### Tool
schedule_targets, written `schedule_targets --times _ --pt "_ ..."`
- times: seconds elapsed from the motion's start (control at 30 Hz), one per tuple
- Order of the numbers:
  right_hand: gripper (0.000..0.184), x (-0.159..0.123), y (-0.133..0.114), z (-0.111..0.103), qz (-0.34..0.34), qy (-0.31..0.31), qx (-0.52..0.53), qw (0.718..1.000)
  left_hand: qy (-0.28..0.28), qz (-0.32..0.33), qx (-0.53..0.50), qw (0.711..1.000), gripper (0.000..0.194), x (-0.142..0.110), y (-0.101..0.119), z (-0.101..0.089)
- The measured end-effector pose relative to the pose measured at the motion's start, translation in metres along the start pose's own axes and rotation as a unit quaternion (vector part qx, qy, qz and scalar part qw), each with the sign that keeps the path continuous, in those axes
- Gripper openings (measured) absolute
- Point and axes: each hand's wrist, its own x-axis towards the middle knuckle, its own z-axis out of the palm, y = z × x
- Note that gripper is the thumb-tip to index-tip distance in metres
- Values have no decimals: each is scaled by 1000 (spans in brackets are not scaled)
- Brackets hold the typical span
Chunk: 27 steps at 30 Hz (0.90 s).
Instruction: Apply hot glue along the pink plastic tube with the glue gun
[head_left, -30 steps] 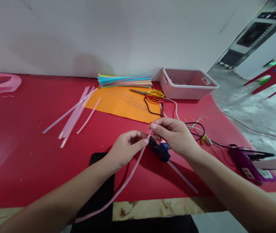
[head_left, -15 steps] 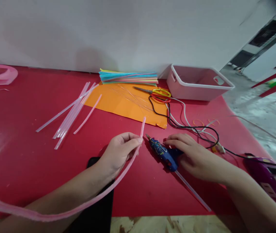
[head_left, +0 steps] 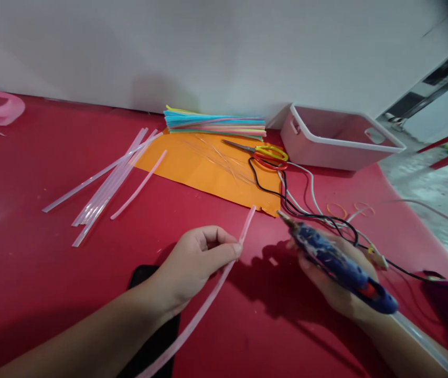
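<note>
My left hand (head_left: 204, 262) pinches a long pink pipe cleaner (head_left: 211, 296) between thumb and fingers near its upper end; the rest curves down past the lower edge of the view. In my right hand (head_left: 326, 286) is a blue glue gun (head_left: 336, 265), lifted off the table, its nozzle pointing up and left. A clear glue stick (head_left: 424, 341) sticks out of its back end. The nozzle is to the right of the pipe cleaner's tip, apart from it. Left of my left hand lies a short pink pipe cleaner piece (head_left: 139, 185).
Several glue sticks (head_left: 108, 181) lie on the red table (head_left: 31, 273) at left. An orange sheet (head_left: 200, 170) carries scissors (head_left: 267, 155), beside bundled pipe cleaners (head_left: 212, 125). A pink bin (head_left: 334, 152) stands behind tangled cords (head_left: 322, 215). A black phone-like object (head_left: 161, 341) lies under my left forearm.
My right hand has taken hold of the glue gun and lifted it off the table. My left hand, still pinching the pipe cleaner, has shifted slightly; the camera view has moved a little.
</note>
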Motion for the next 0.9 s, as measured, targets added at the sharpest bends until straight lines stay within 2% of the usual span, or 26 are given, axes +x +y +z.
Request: schedule_targets --times 0.13,0.23,0.53,0.8,0.9 --pt "22 5 -6 3 -77 -43 72 993 -16 -1 24 1000 17 -2 2 2" --pt "27 12 -7 0 -101 -62 107 987 -22 6 39 999 17 -1 3 3" --pt "23 12 -5 -3 -70 -59 91 992 -12 21 42 999 16 0 4 5" --pt "26 12 -2 -3 -86 -58 85 991 -18 47 34 998 17 0 -1 3" --pt "21 11 -2 -4 -81 -65 75 992 -13 48 40 998 16 0 -1 3"
